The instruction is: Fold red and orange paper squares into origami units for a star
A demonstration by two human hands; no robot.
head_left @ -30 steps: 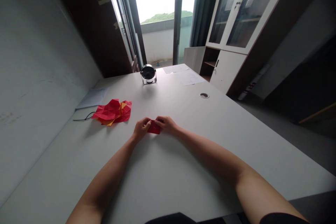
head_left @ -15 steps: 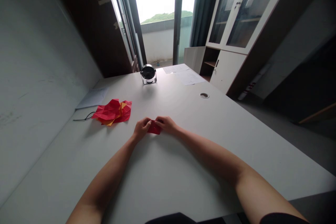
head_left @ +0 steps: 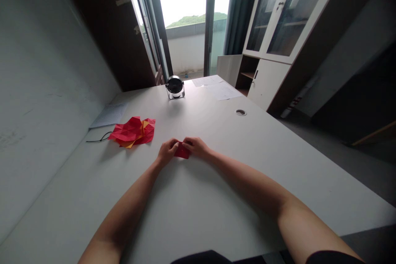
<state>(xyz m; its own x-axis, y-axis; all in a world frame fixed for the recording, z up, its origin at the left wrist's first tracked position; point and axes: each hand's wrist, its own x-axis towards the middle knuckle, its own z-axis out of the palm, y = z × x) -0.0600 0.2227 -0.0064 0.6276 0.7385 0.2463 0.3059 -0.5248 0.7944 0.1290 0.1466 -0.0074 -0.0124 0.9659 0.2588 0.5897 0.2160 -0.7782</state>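
Note:
Between my two hands, just above or on the white table (head_left: 185, 206), is a small folded piece of red paper (head_left: 182, 152). My left hand (head_left: 168, 150) is closed on its left edge, thumb on the near face. On the opposite side my right hand (head_left: 194, 146) pinches the upper right edge. The fingers behind the paper are hidden. To the left of my hands lies a heap of creased red paper (head_left: 131, 129) with orange paper (head_left: 144, 125) among it.
A black cord (head_left: 100, 139) sticks out beside the paper heap. A small round black fan-like device (head_left: 175, 86) stands at the far edge. Printed sheets (head_left: 224, 90) lie far right, another sheet (head_left: 108, 114) by the wall. A round cable hole (head_left: 240, 112) pierces the tabletop.
Both hands keep their hold and place. The folded red paper has shifted very slightly; everything else looks the same.

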